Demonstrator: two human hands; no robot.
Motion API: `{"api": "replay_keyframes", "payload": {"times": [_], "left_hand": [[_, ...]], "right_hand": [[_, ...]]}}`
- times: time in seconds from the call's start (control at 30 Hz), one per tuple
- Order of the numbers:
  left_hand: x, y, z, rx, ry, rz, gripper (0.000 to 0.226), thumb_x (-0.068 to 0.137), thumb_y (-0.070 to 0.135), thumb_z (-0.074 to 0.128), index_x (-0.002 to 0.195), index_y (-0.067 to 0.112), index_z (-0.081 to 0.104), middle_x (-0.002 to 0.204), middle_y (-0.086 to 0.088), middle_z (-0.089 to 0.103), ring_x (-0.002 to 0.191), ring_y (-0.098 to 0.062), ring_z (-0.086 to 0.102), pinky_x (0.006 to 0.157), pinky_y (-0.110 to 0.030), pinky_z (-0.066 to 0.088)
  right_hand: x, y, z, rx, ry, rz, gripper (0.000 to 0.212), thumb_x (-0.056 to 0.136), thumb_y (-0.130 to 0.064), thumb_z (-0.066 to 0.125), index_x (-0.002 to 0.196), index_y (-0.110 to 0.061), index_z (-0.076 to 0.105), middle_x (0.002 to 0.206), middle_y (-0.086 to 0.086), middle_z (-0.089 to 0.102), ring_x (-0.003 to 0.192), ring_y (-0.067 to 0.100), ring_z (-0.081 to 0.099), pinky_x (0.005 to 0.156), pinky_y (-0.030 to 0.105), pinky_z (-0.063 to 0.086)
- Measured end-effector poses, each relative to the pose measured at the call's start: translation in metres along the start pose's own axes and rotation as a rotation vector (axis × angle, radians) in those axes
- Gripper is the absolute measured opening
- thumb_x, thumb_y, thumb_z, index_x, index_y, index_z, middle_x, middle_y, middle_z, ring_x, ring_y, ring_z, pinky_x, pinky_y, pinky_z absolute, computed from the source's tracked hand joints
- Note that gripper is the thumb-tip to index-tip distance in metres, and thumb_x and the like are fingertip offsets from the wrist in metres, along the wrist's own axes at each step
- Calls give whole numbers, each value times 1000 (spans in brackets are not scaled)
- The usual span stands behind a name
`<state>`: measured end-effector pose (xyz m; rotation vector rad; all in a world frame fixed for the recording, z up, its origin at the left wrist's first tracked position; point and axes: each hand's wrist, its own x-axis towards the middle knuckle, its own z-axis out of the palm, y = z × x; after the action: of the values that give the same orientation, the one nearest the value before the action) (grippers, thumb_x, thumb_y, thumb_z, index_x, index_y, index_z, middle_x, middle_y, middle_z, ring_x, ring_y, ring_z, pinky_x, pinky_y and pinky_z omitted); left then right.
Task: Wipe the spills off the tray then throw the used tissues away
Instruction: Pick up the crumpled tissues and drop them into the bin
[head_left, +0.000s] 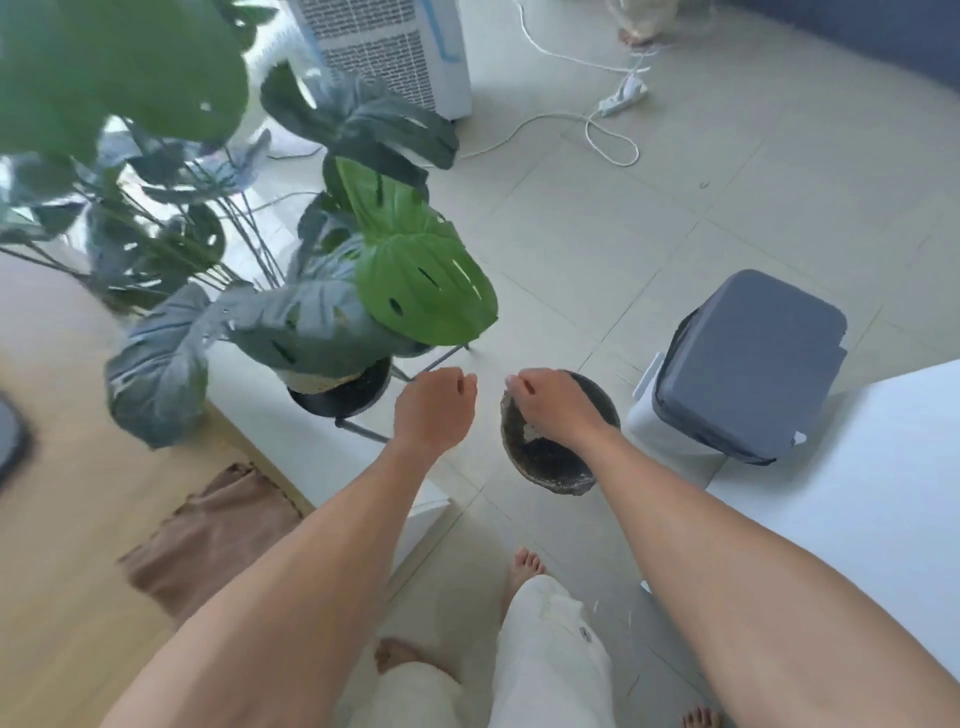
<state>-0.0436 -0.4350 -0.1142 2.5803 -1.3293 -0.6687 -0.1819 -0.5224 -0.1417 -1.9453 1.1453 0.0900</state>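
1. Above the dark bin, right hand curled, grasp unclear; white tissue scrap inside.
2. At nine o'clock, left hand loosely curled, empty.
3. Plant at ten o'clock, grey lidded bin at three.

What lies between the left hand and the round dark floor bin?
Head view: only bare pale floor tile separates left hand and round dark bin.

The right hand hung over a round basket on the floor, with the left hand just beside it. A lidded bin stood right of the right hand. A potted plant stood left of and beyond the left hand, and a cloth lay on the table, nearer and further left.
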Motion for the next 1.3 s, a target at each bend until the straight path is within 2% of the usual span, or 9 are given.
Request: {"api": "replay_keyframes", "payload": {"times": [0.17,0.3,0.43,0.57,0.77,0.9,1.0,1.13,1.3], "left_hand": [[-37,-51,-75,29,138,-21,36,97,32,35,69,13,50,72,-7,56,69,-30,52,58,-33,37],[-71,-99,-124,-3,211,-61,36,95,35,40,78,14,64,81,-7,66,76,-31,60,65,-34,46],[-110,-171,-175,-103,338,-136,36,94,33,44,65,13,51,72,-10,63,73,-34,59,58,-36,39],[-167,-254,-210,-133,469,-290,44,93,34,47,55,16,35,56,-1,47,63,-32,51,52,-34,31],[-272,-368,-226,-113,600,-507,42,94,37,44,58,19,33,60,-4,50,64,-33,54,52,-34,29],[-354,-435,-216,-101,632,-644,30,95,36,42,72,18,45,66,-1,56,66,-31,55,55,-34,35],[-410,-474,-200,-118,650,-767,21,93,39,45,87,23,58,76,2,65,76,-28,62,62,-34,46],[-479,-504,-177,-214,622,-876,18,91,40,49,97,27,60,78,11,60,79,-19,61,68,-32,47],[-519,-503,-151,-168,443,-836,61,83,71,37,123,26,50,109,8,57,88,-18,62,75,-34,49]], "right_hand": [[-23,-99,20,-182,-46,-183,41,95,-32,32,57,-18,42,59,-3,47,65,25,48,55,33,31],[-46,-167,44,-170,-55,-283,44,93,-31,38,51,-17,38,57,1,49,61,25,48,55,36,33],[-58,-251,73,-138,-23,-387,43,93,-30,41,55,-10,42,57,5,51,59,25,49,54,36,33],[-64,-327,107,-228,-19,-542,46,95,-33,40,51,-18,37,52,-1,43,52,18,42,53,35,28],[-93,-413,193,-335,-55,-738,44,96,-39,39,59,-16,41,75,13,63,75,33,56,60,37,34],[-134,-454,279,-308,-207,-904,37,95,-37,49,63,-22,38,60,-6,49,66,24,47,58,32,26],[-155,-464,337,-313,-363,-970,20,93,-36,52,80,-21,54,73,-5,55,73,21,53,63,32,37],[-175,-478,401,-351,-489,-1013,24,92,-39,52,105,-20,59,97,-4,57,87,15,56,83,35,47],[-192,-498,445,-464,-580,-1045,50,90,-50,53,131,-22,48,128,0,47,114,18,51,96,36,43]]}}
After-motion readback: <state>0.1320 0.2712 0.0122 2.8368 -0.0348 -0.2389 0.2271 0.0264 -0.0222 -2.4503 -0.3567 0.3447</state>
